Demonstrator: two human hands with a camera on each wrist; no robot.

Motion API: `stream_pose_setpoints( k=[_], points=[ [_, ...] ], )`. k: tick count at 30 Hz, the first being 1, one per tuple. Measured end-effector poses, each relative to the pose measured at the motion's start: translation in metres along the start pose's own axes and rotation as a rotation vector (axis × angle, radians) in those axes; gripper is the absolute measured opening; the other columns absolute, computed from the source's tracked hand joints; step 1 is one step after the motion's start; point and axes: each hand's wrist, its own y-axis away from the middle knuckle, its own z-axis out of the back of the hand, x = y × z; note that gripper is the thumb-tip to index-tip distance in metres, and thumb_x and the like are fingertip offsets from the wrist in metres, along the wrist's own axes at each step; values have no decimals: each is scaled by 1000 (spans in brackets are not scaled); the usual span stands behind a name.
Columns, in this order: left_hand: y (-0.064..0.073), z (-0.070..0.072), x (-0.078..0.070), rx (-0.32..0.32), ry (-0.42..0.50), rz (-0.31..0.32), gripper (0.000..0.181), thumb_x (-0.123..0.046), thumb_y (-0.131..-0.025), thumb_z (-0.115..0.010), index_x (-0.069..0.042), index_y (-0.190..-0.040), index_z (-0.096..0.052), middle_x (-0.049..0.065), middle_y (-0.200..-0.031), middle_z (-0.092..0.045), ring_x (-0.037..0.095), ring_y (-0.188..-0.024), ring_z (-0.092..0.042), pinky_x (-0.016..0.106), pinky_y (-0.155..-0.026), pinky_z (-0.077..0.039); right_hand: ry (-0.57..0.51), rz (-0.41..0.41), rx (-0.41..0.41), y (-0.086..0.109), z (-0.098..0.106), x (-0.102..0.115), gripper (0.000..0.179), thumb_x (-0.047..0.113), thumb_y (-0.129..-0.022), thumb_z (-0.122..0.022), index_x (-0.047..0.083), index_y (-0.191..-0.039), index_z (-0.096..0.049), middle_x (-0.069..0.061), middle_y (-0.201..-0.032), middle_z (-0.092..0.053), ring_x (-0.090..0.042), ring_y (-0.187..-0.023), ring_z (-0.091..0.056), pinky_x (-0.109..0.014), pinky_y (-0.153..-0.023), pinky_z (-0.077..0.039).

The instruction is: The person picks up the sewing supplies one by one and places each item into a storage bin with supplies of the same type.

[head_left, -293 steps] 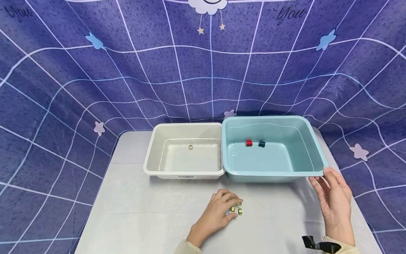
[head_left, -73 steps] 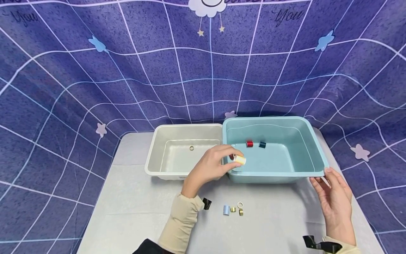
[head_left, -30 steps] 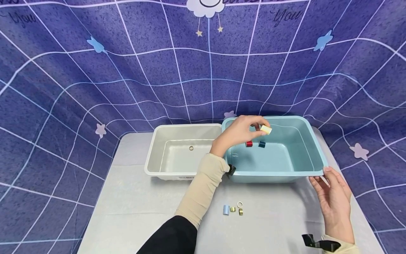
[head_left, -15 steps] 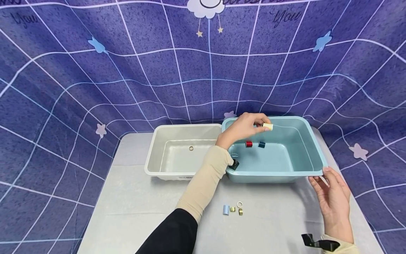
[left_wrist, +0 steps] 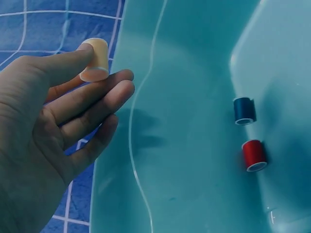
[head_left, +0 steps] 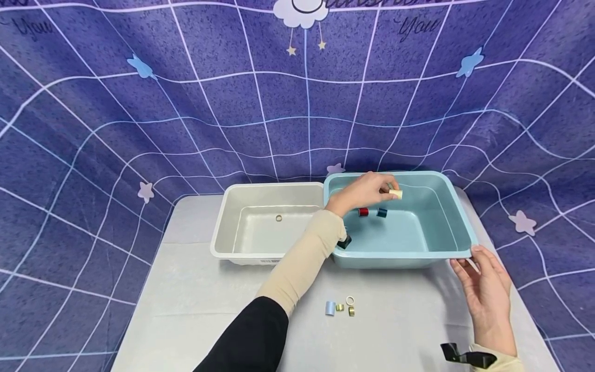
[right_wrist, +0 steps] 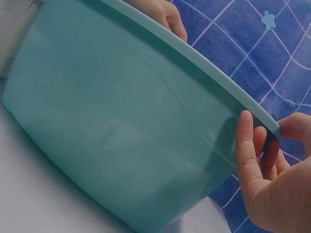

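Note:
My left hand (head_left: 369, 190) pinches a pale yellow thread spool (head_left: 395, 194) above the far part of the light blue tub (head_left: 400, 254). In the left wrist view the thumb presses the side of the spool (left_wrist: 98, 60), and the other fingers spread below it. A red thread spool (head_left: 363, 212) and a dark blue thread spool (head_left: 382, 212) lie on the tub's floor, just below that hand. My right hand (head_left: 491, 299) grips the tub's near right corner, thumb at the rim and fingers under it, as the right wrist view also shows.
Left of the tub, against it, stands a white tub (head_left: 260, 256) with a small gold ring (head_left: 279, 218) inside. On the table in front lie a light blue spool (head_left: 330, 308), a whitish ring (head_left: 350, 300) and two gold rings (head_left: 351, 311). A purple curtain (head_left: 288, 103) hangs behind.
The left hand has left the small things on the table, carried the yellow spool over the blue tub, then dipped slightly in the last half second. The right hand keeps its hold on the corner.

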Motion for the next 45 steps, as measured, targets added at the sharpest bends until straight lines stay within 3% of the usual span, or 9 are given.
stream_pose_setpoints(
  k=[4, 14, 21, 26, 30, 45],
  points=[
    [-5, -3, 0, 19, -35, 1, 23, -38, -102, -67, -24, -120, -70, -8, -112, -78, -1, -98, -69, 17, -85, -52, 2, -4, -1, 0, 0, 0, 18, -4, -103, -57, -2, -101, -74, -11, -88, -66, -22, -71, -69, -38, -70, -66],
    [-23, -15, 0, 143, -341, -21, 25, -47, -105, -59, -27, -117, -68, -11, -106, -69, 4, -94, -61, 23, -84, -50, 14, -11, -18, -1, 0, 0, 16, -3, -103, -58, -2, -101, -74, -10, -89, -67, -22, -71, -69, -38, -71, -66],
    [-31, -26, -3, 210, -454, -35, 18, -44, -103, -64, -29, -113, -67, -13, -105, -69, 6, -90, -59, 24, -83, -49, 22, -21, -12, 0, 2, 0, 18, -3, -103, -56, -2, -100, -74, -11, -90, -69, -23, -72, -71, -38, -70, -66],
    [-37, -33, -3, 210, -471, -46, 14, -41, -101, -68, -27, -102, -66, -12, -95, -63, 6, -83, -53, 24, -76, -45, 21, -20, -14, -1, 0, 0, 18, -3, -103, -57, -2, -100, -74, -10, -90, -69, -23, -72, -70, -38, -70, -66],
    [-44, -44, -1, 216, -536, -67, 17, -42, -101, -67, -26, -100, -65, -11, -98, -58, 5, -86, -51, 23, -78, -44, 22, -21, -17, -1, 1, 1, 18, -3, -103, -57, -2, -100, -74, -10, -89, -68, -22, -72, -71, -38, -71, -66],
    [-61, -78, 4, 185, -817, -85, 18, -36, -104, -61, -27, -119, -69, -7, -124, -66, 12, -106, -69, 31, -94, -57, 8, -30, 30, -1, 5, 0, 22, -4, -104, -53, -1, -99, -74, -11, -91, -70, -23, -76, -71, -38, -73, -66]
  ],
)
